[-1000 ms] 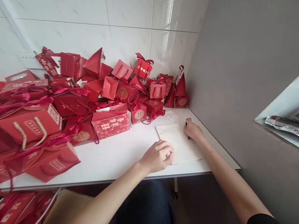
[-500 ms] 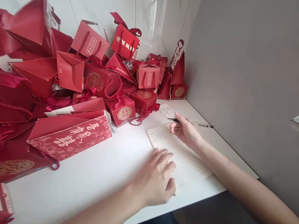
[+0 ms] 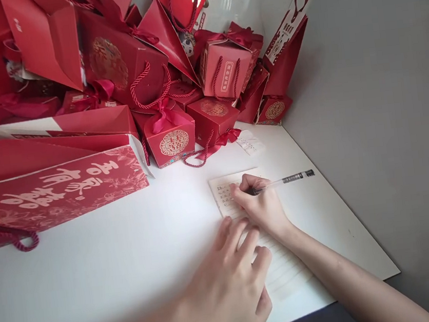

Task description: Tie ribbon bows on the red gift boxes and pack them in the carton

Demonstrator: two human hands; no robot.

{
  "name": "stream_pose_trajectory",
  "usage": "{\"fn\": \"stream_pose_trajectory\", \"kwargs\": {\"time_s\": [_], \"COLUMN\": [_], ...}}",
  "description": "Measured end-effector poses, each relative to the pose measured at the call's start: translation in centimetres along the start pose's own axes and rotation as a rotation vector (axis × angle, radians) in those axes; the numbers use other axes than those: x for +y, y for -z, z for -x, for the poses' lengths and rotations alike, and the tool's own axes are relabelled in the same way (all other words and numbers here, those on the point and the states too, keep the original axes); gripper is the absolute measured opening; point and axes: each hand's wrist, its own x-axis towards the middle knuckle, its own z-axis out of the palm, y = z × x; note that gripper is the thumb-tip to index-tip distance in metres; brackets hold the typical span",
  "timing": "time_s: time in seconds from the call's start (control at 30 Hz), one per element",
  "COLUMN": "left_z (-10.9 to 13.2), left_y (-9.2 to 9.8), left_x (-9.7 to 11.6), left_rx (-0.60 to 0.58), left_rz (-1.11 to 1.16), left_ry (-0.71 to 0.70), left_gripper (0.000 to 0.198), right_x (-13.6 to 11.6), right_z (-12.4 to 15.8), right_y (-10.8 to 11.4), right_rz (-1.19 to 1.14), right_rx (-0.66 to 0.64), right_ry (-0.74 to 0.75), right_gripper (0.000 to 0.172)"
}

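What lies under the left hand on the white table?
A lined sheet of paper lies under the left hand, flat on the table. Handwriting shows at its top edge; whether the covered part bears writing cannot be seen.

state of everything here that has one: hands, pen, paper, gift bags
right hand, closed on the pen
pen, held slanted low over the lined sheet
lined sheet, flat on the table, writing at its top
left hand, open, fingers flat on the lined sheet
long red gift bag, lying on its side
small ribboned box, upright, bow tied
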Motion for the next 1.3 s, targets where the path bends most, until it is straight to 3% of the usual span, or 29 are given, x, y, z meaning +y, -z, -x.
{"fn": "stream_pose_trajectory", "kwargs": {"time_s": [0.23,0.73,0.9,1.0,1.13,1.23,1.3], "left_z": [-0.1,-0.2,-0.2,0.0,0.0,-0.3,-0.7], "left_y": [0.1,0.2,0.3,0.3,0.1,-0.4,-0.9], "left_x": [0.0,0.1,0.2,0.2,0.0,-0.5,-1.2], "left_rx": [-0.009,-0.01,-0.023,-0.012,0.03,0.092,0.135], "left_rz": [0.008,-0.009,0.005,0.015,0.03,0.019,-0.009], "left_ry": [-0.003,-0.008,-0.005,-0.006,0.008,-0.007,-0.029], "left_gripper": [0.025,0.026,0.026,0.027,0.024,0.025,0.025], "right_x": [-0.2,-0.3,-0.4,-0.3,1.3,3.9,6.0], "right_z": [0.1,0.2,0.4,0.2,-1.5,-3.8,-5.4], "right_y": [0.0,0.1,-0.1,0.2,2.6,5.7,7.5], "right_rz": [0.087,0.132,0.095,0.022,-0.117,0.12,0.279], "right_rx": [-0.038,-0.015,-0.043,0.01,0.199,0.328,0.289], "right_ry": [0.066,0.029,0.032,0.037,0.044,0.123,0.222], "right_gripper": [0.033,0.031,0.029,0.029,0.032,0.026,0.025]}}
